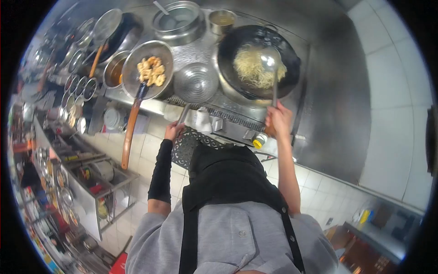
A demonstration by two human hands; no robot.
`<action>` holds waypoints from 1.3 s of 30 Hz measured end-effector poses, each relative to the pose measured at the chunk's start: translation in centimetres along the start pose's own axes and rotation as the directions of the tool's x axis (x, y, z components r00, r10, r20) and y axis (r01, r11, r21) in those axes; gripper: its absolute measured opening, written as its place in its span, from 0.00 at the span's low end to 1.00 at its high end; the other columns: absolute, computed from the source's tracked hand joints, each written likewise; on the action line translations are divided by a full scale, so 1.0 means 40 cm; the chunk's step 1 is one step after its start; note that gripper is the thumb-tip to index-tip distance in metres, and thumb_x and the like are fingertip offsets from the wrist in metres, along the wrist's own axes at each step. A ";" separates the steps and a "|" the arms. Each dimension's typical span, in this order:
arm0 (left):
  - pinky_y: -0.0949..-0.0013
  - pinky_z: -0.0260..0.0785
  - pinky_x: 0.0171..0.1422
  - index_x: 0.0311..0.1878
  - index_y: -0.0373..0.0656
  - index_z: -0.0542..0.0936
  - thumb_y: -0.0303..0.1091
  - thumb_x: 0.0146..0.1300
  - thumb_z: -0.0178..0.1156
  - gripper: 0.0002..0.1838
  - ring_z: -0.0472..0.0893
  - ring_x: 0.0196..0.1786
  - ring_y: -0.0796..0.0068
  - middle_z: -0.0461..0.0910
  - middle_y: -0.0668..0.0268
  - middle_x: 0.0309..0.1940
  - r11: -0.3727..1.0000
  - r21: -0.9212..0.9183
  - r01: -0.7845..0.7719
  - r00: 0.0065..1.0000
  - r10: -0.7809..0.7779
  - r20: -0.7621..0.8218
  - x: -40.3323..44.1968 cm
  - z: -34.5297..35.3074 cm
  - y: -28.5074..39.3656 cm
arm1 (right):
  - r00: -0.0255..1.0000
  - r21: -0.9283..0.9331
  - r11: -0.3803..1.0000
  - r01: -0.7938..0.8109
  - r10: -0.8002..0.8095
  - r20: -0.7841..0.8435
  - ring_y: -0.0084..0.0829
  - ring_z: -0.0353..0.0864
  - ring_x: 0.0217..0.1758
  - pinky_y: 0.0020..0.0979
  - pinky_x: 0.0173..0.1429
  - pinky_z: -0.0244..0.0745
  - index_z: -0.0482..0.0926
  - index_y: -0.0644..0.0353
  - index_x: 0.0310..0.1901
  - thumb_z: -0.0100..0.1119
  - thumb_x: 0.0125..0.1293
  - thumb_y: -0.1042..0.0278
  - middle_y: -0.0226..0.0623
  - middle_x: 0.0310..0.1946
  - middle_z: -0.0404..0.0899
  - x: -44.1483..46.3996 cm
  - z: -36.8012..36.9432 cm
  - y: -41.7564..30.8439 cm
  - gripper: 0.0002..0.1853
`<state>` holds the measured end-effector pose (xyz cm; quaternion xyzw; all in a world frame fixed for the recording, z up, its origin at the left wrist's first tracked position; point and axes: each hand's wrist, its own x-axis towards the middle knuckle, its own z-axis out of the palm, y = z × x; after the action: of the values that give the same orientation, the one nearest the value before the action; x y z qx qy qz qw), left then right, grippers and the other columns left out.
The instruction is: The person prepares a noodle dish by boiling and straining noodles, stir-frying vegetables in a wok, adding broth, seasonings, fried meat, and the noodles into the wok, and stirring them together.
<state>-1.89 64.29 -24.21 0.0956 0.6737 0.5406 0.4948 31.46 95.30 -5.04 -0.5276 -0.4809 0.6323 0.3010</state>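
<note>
My right hand (279, 119) is closed round the handle of a metal ladle (270, 59). The ladle's bowl rests on or just over pale noodles (253, 66) in a large black wok (292, 55). My left hand (174, 131) grips the handle of a round metal strainer (196, 83), whose bowl sits left of the wok on the stove. Further left, a second strainer (132, 59) with a long wooden handle holds golden fried pieces (152, 71); neither of my hands touches it.
Behind the strainers stands a large pot (179, 23) with a ladle in it, beside a small metal container (222, 20). A bottle with a yellow cap (259, 141) is at the stove's front edge. Steel shelving (105, 182) stands at the left.
</note>
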 end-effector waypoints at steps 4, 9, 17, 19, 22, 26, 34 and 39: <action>0.49 0.63 0.74 0.75 0.32 0.65 0.44 0.64 0.67 0.42 0.72 0.68 0.38 0.72 0.37 0.66 0.373 0.891 -0.258 0.837 0.547 0.014 0.001 0.110 0.020 | 0.995 0.108 0.993 -0.054 0.044 0.088 0.24 0.72 0.15 0.29 0.16 0.67 0.80 0.69 0.49 0.61 0.64 0.77 0.32 0.21 0.74 0.053 0.076 -0.036 0.12; 0.51 0.64 0.74 0.73 0.31 0.67 0.48 0.58 0.72 0.45 0.72 0.69 0.40 0.71 0.37 0.67 0.671 0.670 -0.318 0.866 0.493 -0.082 0.095 0.268 -0.061 | 0.986 0.043 0.995 -0.091 0.084 0.146 0.25 0.71 0.13 0.30 0.15 0.66 0.79 0.71 0.51 0.60 0.64 0.79 0.32 0.20 0.73 -0.111 -0.007 -0.062 0.14; 0.56 0.75 0.56 0.55 0.29 0.79 0.48 0.56 0.76 0.34 0.85 0.50 0.51 0.84 0.43 0.49 0.844 0.524 -0.118 0.977 0.193 -0.090 0.007 0.282 0.109 | 1.000 0.101 0.995 0.000 0.000 0.002 0.24 0.71 0.13 0.30 0.15 0.66 0.79 0.71 0.47 0.60 0.64 0.79 0.31 0.19 0.72 0.052 0.058 -0.043 0.11; 0.62 0.77 0.54 0.56 0.32 0.80 0.46 0.59 0.74 0.30 0.86 0.48 0.59 0.86 0.51 0.47 0.998 0.045 -0.050 0.998 0.049 0.024 -0.055 0.275 0.166 | 0.990 0.177 0.981 -0.080 0.058 0.129 0.25 0.71 0.12 0.30 0.15 0.67 0.80 0.71 0.47 0.61 0.64 0.78 0.32 0.19 0.73 0.063 0.054 -0.049 0.10; 0.54 0.77 0.63 0.68 0.33 0.72 0.44 0.70 0.62 0.30 0.83 0.58 0.56 0.80 0.49 0.59 0.903 -0.418 0.100 0.971 0.003 0.238 -0.115 0.244 0.183 | 0.974 0.097 0.986 -0.132 0.112 0.195 0.25 0.71 0.13 0.30 0.14 0.66 0.80 0.71 0.46 0.61 0.64 0.79 0.34 0.20 0.73 -0.046 0.006 -0.069 0.10; 0.36 0.75 0.66 0.78 0.36 0.58 0.46 0.78 0.48 0.33 0.75 0.67 0.45 0.68 0.41 0.70 0.636 -0.728 0.256 0.882 0.156 0.445 -0.287 0.324 0.341 | 0.996 0.019 0.998 -0.067 0.066 0.063 0.26 0.72 0.12 0.32 0.13 0.64 0.80 0.71 0.42 0.61 0.64 0.79 0.34 0.20 0.73 -0.085 -0.036 -0.040 0.07; 0.65 0.80 0.37 0.53 0.38 0.81 0.40 0.68 0.66 0.18 0.85 0.36 0.71 0.84 0.64 0.38 0.947 -0.249 0.202 0.941 -0.117 0.317 -0.116 0.491 0.376 | 0.966 0.135 0.979 -0.151 0.117 0.228 0.25 0.72 0.13 0.31 0.16 0.68 0.78 0.71 0.45 0.61 0.63 0.78 0.31 0.20 0.72 -0.050 -0.029 -0.070 0.10; 0.58 0.82 0.43 0.55 0.42 0.78 0.48 0.79 0.52 0.18 0.87 0.41 0.66 0.85 0.62 0.40 0.933 -0.309 0.186 0.967 -0.117 0.228 0.087 0.614 0.339 | 0.997 -0.174 0.985 0.020 -0.007 0.078 0.27 0.73 0.11 0.34 0.13 0.68 0.77 0.70 0.43 0.56 0.65 0.78 0.35 0.17 0.73 -0.050 -0.084 -0.014 0.07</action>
<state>9.79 87.55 -13.21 0.0150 0.5247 0.5924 0.6112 35.14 94.68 -3.72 -0.5239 -0.5493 0.6056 0.2389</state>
